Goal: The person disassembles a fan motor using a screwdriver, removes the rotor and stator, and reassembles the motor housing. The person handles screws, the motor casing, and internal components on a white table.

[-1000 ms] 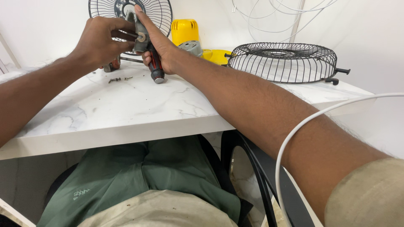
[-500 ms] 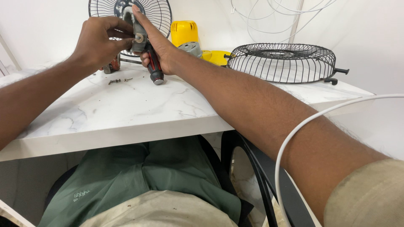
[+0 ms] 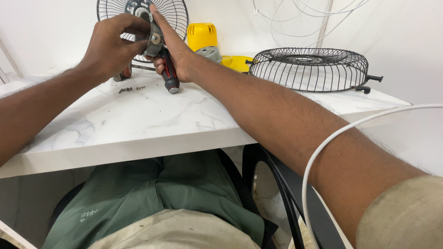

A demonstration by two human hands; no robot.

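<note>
Both grips stay clamped: left hand (image 3: 113, 44) on grey fitting (image 3: 153, 39); right hand (image 3: 177, 50) seemingly on screwdriver (image 3: 169, 74); unmoved.

Glossy marble-look table (image 3: 138, 120), wire guard (image 3: 309, 69)

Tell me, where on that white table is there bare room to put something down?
The marble tabletop is bare along its front edge, before the loose screws and beside the right forearm. It is crowded at the back: both hands, the screwdriver, yellow motor housing and black fan guard.
</note>
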